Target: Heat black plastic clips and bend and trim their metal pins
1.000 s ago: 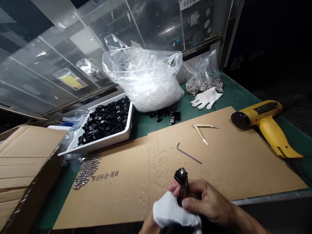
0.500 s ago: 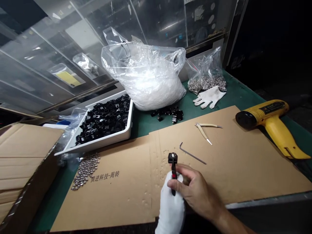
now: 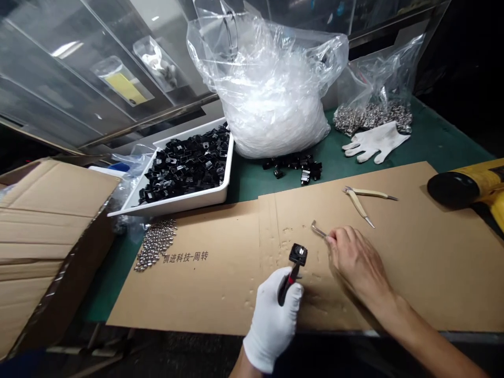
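- Our left hand (image 3: 271, 320), in a white cotton glove, is closed around the black-and-red fitting (image 3: 293, 270); its square black head stands clear of the glove at about 1 o'clock.
- Our bare right hand (image 3: 356, 260) lies at 2 o'clock from the left, its fingertips (image 3: 329, 239) pinched on the hex key (image 3: 318, 229), whose bent end pokes out at 10 o'clock.
- The two hands are near each other, not touching.
- On the cardboard sheet (image 3: 433, 278), at 9 o'clock from our left hand, the printed line (image 3: 185, 256) reads 俱进科技-周转.
- The dark label on the yellow heat gun (image 3: 468, 184), at 3 o'clock, is cut off and unreadable.
- Cream-handled nippers (image 3: 360, 202) lie at 1 o'clock from our right hand.
- Further up, at 12 o'clock, sit a white tray (image 3: 169, 206) of black plastic pieces, a clear bag of white material (image 3: 271, 94), a bag of silver parts (image 3: 372, 118) and a spare white glove (image 3: 376, 140).
- Loose steel balls (image 3: 155, 244) lie at 10 o'clock.
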Tool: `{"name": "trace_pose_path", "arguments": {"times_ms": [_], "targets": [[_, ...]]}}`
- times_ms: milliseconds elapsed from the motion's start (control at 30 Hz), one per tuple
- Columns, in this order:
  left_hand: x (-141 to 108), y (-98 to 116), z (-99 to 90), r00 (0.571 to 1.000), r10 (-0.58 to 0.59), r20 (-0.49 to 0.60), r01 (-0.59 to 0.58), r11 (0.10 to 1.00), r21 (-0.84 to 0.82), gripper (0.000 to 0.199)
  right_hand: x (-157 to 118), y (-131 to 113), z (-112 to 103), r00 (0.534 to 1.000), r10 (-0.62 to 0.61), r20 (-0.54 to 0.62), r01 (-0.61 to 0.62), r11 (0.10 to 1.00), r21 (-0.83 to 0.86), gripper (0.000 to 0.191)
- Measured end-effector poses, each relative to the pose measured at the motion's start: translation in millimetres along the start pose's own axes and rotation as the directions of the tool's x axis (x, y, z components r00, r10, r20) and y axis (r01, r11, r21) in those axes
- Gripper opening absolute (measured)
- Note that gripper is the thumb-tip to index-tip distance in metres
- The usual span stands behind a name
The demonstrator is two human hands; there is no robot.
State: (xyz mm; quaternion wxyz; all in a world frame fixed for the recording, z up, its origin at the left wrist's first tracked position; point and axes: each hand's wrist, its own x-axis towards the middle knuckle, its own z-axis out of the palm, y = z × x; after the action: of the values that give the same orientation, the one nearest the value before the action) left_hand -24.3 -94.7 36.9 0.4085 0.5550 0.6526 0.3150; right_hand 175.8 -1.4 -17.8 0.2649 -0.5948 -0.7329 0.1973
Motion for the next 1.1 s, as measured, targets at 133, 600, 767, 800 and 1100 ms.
{"name": "trace_pose_path", "arguments": {"times_ms": [133, 600, 767, 800, 1100], "targets": [[0.0, 1.4, -5.5, 0.999, 0.027, 0.028, -0.029, 0.997, 0.066, 0.029, -8.1, 0.0, -23.6, 0.997, 0.073, -0.005, -0.072, 0.993, 0.091, 0.024], [4.6, 13.8, -0.7, 0.990, 0.059, 0.128, -0.087, 0.971, 0.223, 0.019, -49.3, -25.8, -89.2, 0.990, -0.123, -0.072, 0.142, 0.897, 0.418, 0.044], [3.5, 14.4, 1.1, 0.988, 0.083, 0.130, -0.115, 0.959, 0.261, 0.020, -52.4, -20.9, -87.0, 0.986, -0.157, -0.049, 0.163, 0.891, 0.424, 0.044], [3.6, 14.6, 1.5, 0.987, 0.088, 0.132, -0.121, 0.957, 0.265, 0.019, -53.5, -20.1, -86.8, 0.987, -0.158, -0.036, 0.159, 0.891, 0.426, 0.043], [1.8, 14.9, 0.2, 0.981, 0.097, 0.166, -0.136, 0.961, 0.241, 0.019, -62.2, -21.8, -97.5, 0.989, -0.058, 0.137, -0.012, 0.887, 0.462, 0.032]]}}
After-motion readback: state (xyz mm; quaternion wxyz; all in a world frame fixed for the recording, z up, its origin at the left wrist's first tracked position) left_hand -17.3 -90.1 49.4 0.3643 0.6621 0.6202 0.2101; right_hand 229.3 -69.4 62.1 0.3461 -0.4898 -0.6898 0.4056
